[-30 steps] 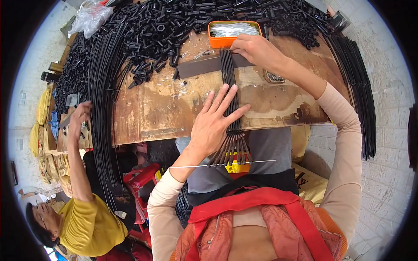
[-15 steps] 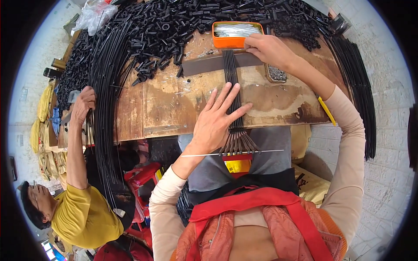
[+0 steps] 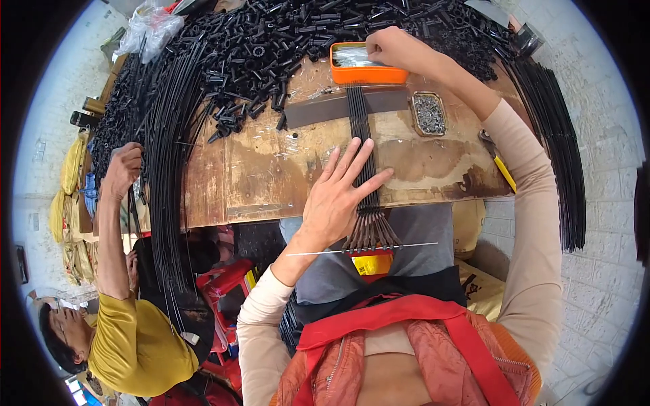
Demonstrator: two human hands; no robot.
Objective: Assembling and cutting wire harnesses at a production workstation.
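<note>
Left hand (image 3: 333, 203) was palm down over the flat bundle of black rods (image 3: 361, 120), fingers spread, thumb stuck out to the right; no pinch, just flat pressure, probably to stop the row sliding or splitting. Bundle lay on the worktop (image 3: 254, 179), far part across a dark flat strip (image 3: 315, 111) that likely propped and lined up the far tips. Near ends hung past the near edge above the lap, fanned, with a thin metal rod (image 3: 421, 244) crossing them, apparently threaded through to keep them in order. Right hand (image 3: 401, 53) was at the orange box (image 3: 370, 75) just beyond the far tips, fingers curled down among the thin pale strips (image 3: 351, 57); grip looked nearly closed, but cannot tell whether a strip was pinched. Box stood close to the tips, presumably for short reach. Tray of small metal bits (image 3: 428, 114) sat right of the bundle, yellow-handled pliers (image 3: 501, 164) farther right, both seemingly parked within right-hand range. Heap of black plastic parts (image 3: 247, 68) covered the far left; more long black rods (image 3: 161, 142) hung over the near edge, left of the bundle.
</note>
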